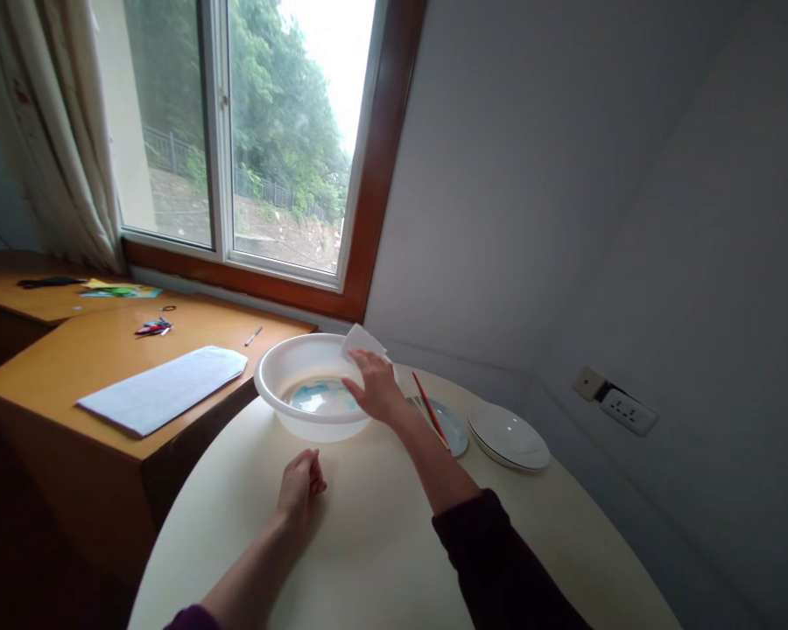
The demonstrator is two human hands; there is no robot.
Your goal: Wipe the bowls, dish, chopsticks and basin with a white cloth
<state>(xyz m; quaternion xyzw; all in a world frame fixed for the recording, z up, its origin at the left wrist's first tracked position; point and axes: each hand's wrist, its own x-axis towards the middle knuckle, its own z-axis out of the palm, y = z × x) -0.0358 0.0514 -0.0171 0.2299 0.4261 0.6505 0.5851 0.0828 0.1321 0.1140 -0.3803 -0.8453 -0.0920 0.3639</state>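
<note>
My left hand rests on the round cream table in front of the basin, its fingers curled into a loose fist with nothing visible in them. A white plastic basin stands at the far side of this table, with bluish patches at its bottom. Over the basin's right side reaches my right hand. Its thumb is spread away from the fingers, and the fingertips overlap a white piece of paper or tissue at the far right rim. Whether they touch it is hard to see.
Right of the basin, a red stick and pale sticks lie on a grey-blue dish. White plates sit stacked beside it. On the wooden desk at left are folded white paper, a pen and small coloured items.
</note>
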